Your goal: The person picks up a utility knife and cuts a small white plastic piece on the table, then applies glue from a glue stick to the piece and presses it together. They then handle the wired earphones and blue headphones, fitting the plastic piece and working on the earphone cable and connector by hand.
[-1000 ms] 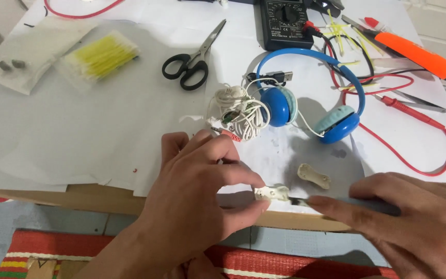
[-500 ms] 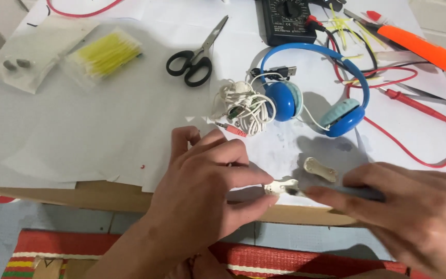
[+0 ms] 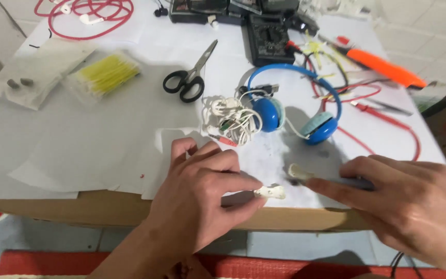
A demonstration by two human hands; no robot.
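Both of the person's hands were bare, with no glove, ring or watch to be seen. The left hand [image 3: 202, 194], on the near side of the blue headphones [image 3: 295, 103], showed its back, knuckles and short, plain fingernails. Its forearm was uncovered down to the bottom edge of the view, with no sleeve on it. The right hand [image 3: 409, 204], nearer than the headphones and to their right, was partly blurred; its wrist lay out of view.

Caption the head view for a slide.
Left hand pinches a small white piece; right hand holds a thin tool near blue headphones.
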